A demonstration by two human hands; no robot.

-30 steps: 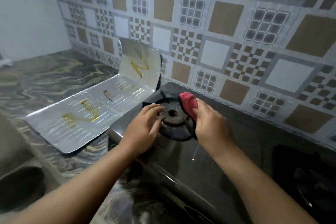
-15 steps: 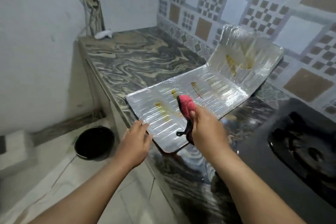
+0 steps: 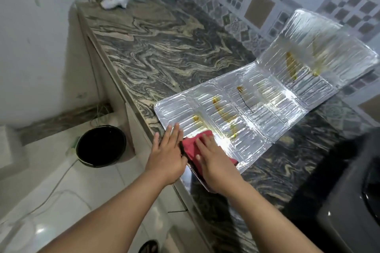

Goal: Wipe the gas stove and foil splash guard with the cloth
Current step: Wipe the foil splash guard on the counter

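Note:
The foil splash guard (image 3: 259, 113) lies flat on the marble counter, its far panel bent up against the tiled wall, with yellow-brown grease streaks on several panels. A red cloth (image 3: 192, 144) is spread on the guard's near corner. My right hand (image 3: 213, 162) presses flat on the cloth with fingers extended. My left hand (image 3: 166, 154) lies flat beside it on the guard's near-left edge, fingers apart, touching the cloth's edge. The black gas stove (image 3: 349, 207) shows only partly at the right edge.
The marble counter (image 3: 164, 51) stretches back to a white wall, with a crumpled white rag (image 3: 114, 2) in its far corner. A black bucket (image 3: 100, 146) stands on the floor below the counter edge, next to a loose cord. Patterned tiles line the right wall.
My view swung left from the stove burner to the foil guard. My right hand carried the cloth over and laid it flat on the guard's near corner; my left hand came down beside it.

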